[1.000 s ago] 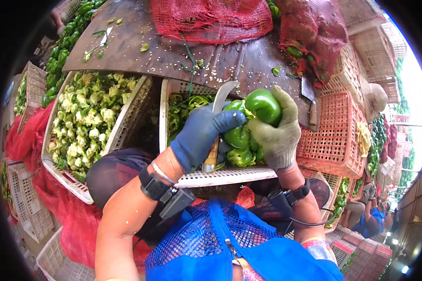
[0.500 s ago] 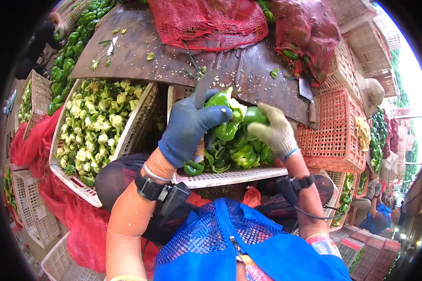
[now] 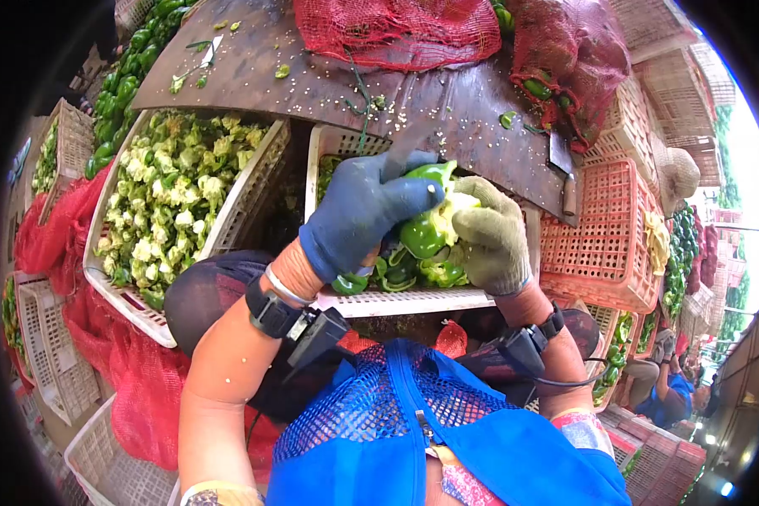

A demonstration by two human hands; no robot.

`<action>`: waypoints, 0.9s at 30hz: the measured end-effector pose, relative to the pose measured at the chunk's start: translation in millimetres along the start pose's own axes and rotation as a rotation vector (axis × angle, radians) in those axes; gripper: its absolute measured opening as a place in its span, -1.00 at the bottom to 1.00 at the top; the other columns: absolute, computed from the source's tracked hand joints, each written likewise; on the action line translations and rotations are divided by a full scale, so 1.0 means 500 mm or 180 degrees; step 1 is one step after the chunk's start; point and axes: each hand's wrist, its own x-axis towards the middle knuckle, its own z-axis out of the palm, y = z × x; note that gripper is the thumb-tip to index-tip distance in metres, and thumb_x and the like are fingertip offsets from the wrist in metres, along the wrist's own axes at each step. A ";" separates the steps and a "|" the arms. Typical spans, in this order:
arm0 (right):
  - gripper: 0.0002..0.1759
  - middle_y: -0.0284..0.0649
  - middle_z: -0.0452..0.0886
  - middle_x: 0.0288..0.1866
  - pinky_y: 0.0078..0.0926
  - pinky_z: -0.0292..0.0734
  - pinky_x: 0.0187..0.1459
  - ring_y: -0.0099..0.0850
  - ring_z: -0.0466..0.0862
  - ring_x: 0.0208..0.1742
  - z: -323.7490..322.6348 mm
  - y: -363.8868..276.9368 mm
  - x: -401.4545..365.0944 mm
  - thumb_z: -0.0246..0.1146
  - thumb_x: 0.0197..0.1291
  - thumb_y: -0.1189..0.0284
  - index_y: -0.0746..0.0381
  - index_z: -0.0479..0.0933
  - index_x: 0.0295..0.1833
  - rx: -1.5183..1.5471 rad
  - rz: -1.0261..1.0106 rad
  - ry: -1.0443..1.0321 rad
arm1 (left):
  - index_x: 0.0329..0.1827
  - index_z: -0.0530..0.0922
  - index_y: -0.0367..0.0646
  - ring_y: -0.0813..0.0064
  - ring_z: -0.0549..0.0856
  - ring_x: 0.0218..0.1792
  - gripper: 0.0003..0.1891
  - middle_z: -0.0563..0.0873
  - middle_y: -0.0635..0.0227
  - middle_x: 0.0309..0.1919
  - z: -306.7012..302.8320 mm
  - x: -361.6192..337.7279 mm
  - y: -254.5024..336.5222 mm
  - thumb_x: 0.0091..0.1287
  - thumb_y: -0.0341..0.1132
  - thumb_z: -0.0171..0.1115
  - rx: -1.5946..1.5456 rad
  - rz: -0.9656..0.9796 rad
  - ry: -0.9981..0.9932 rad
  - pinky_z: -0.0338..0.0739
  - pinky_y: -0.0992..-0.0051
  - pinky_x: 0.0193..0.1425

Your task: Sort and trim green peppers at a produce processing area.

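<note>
In a dark blue glove, my left hand (image 3: 367, 211) is closed around a knife (image 3: 409, 150), whose blurred blade points up past the fingers. Its thumb lies against a cut green bell pepper (image 3: 426, 234). My right hand (image 3: 493, 236), in a pale knit glove, has its fingers curled onto the pepper's right side, where whitish inner flesh shows. Both hands are above a white crate (image 3: 413, 304) holding cut green peppers (image 3: 396, 274). The right fingertips are partly hidden behind the pepper.
On the left stands a crate (image 3: 156, 325) full of pale pepper cores (image 3: 173, 202). A seed-strewn board (image 3: 261, 63) ahead bears red mesh sacks (image 3: 396, 34) and a cleaver (image 3: 562, 156). An orange crate (image 3: 594, 244) is at right. Another person (image 3: 670, 392) sits farther right.
My right hand has moved in from the right, its spread fingers closing on the cut pepper. The knife blade has tilted rightward. The whole view has shifted slightly.
</note>
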 end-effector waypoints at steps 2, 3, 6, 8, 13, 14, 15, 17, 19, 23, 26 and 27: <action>-0.62 -0.16 0.69 -0.11 -0.37 0.72 -0.13 -0.37 0.74 -0.19 -0.022 0.024 -0.001 0.23 0.26 0.44 0.35 0.56 0.16 -0.0143 -0.0662 -0.0017 | 0.34 0.61 -0.28 0.54 0.70 -0.02 -0.48 0.80 0.29 -0.02 -0.008 0.006 0.003 0.38 -0.19 0.36 -0.0538 -0.0408 -0.0106 0.60 0.46 0.13; -0.59 -0.15 0.69 -0.10 -0.35 0.72 -0.13 -0.36 0.73 -0.18 -0.031 0.033 -0.001 0.23 0.28 0.42 0.34 0.53 0.21 0.0470 -0.0600 0.0074 | 0.32 0.63 -0.21 0.35 0.78 -0.08 -0.48 0.82 0.09 -0.06 0.000 0.007 -0.005 0.39 -0.10 0.36 -0.0615 -0.0346 -0.0003 0.63 0.38 0.08; -0.52 -0.11 0.68 -0.06 -0.37 0.68 -0.20 -0.23 0.73 -0.11 -0.086 0.020 0.002 0.21 0.40 0.23 0.19 0.45 0.34 0.2202 -0.0034 0.0603 | 0.43 0.56 -0.04 0.02 0.80 -0.12 -0.42 0.80 -0.13 -0.15 -0.031 0.042 -0.115 0.38 -0.03 0.34 0.1575 0.0228 0.0194 0.65 0.19 0.03; -0.57 -0.09 0.68 -0.07 -0.34 0.70 -0.26 -0.18 0.74 -0.11 -0.141 0.019 0.033 0.21 0.41 0.27 0.19 0.45 0.31 0.2577 -0.0089 0.1111 | 0.29 0.61 -0.01 0.29 0.82 -0.13 -0.44 0.77 0.04 -0.21 -0.029 0.037 -0.112 0.23 -0.07 0.47 0.3210 -0.0854 0.0560 0.64 0.25 -0.11; -0.23 -0.12 0.59 0.31 -0.42 0.57 0.24 -0.36 0.64 0.21 0.019 -0.131 0.122 0.44 0.20 0.52 0.27 0.36 0.53 -0.0030 -0.1153 0.0373 | 0.39 0.50 -0.06 0.36 0.79 -0.32 -0.51 0.77 0.17 -0.27 -0.073 0.066 -0.074 0.46 -0.09 0.24 0.0274 -0.0251 0.0716 0.73 0.29 -0.26; -0.17 -0.14 0.57 0.36 -0.46 0.52 0.29 -0.41 0.62 0.24 0.028 -0.136 0.132 0.48 0.14 0.56 0.29 0.36 0.54 -0.0450 -0.1386 0.0212 | 0.48 0.44 -0.03 0.34 0.77 -0.35 -0.49 0.77 0.19 -0.26 -0.087 0.077 -0.041 0.52 -0.10 0.17 -0.1126 -0.0320 0.0993 0.76 0.26 -0.24; -0.21 -0.21 0.63 0.29 -0.44 0.56 0.26 -0.43 0.63 0.21 0.015 -0.123 0.165 0.47 0.15 0.56 0.31 0.38 0.52 0.0211 -0.0948 0.0385 | 0.49 0.39 -0.05 0.28 0.78 -0.34 -0.49 0.76 0.17 -0.23 -0.108 0.089 0.006 0.54 -0.11 0.15 -0.1514 -0.0027 0.1251 0.76 0.20 -0.22; -0.43 -0.25 0.75 0.09 -0.52 0.60 0.12 -0.51 0.68 0.08 -0.072 -0.044 0.249 0.43 0.21 0.44 0.36 0.56 0.34 -0.0649 -0.0351 0.1053 | 0.51 0.31 -0.12 0.20 0.78 -0.31 -0.47 0.74 0.10 -0.20 -0.122 0.092 0.063 0.54 -0.16 0.12 -0.1889 0.0288 0.1474 0.77 0.10 -0.19; -0.50 0.09 0.78 0.02 -0.28 0.64 0.14 -0.16 0.79 0.08 -0.183 0.086 0.351 0.34 0.25 0.23 0.14 0.64 0.29 -0.2187 0.0213 0.0839 | 0.52 0.21 -0.26 0.19 0.79 -0.30 -0.44 0.71 0.06 -0.23 -0.090 0.080 0.074 0.52 -0.28 0.07 -0.1652 0.0153 0.1555 0.78 0.09 -0.19; -0.65 0.16 0.74 0.00 -0.01 0.64 0.13 0.11 0.72 0.13 -0.232 0.106 0.499 0.28 0.26 0.17 0.06 0.69 0.09 -0.4308 0.0453 0.0840 | 0.48 0.28 -0.38 0.27 0.72 -0.56 -0.40 0.71 0.08 -0.33 -0.040 0.080 0.066 0.42 -0.27 0.08 -0.1139 -0.0999 0.1436 0.71 0.24 -0.50; -0.61 0.14 0.74 -0.03 0.06 0.64 0.10 0.13 0.72 0.08 -0.235 0.081 0.625 0.37 0.16 0.17 0.14 0.64 0.03 -0.4486 -0.0043 0.0930 | 0.46 0.37 -0.41 0.41 0.67 -0.64 -0.41 0.70 0.14 -0.43 -0.032 0.102 0.057 0.41 -0.26 0.10 -0.1047 -0.1397 0.1311 0.63 0.38 -0.58; -0.58 0.15 0.72 0.00 0.07 0.64 0.11 0.14 0.71 0.09 -0.224 0.055 0.664 0.39 0.14 0.17 0.16 0.64 0.06 -0.4405 -0.0383 0.1021 | 0.42 0.41 -0.39 0.44 0.64 -0.66 -0.44 0.68 0.17 -0.44 -0.033 0.108 0.053 0.42 -0.26 0.14 -0.1062 -0.1474 0.1256 0.59 0.41 -0.60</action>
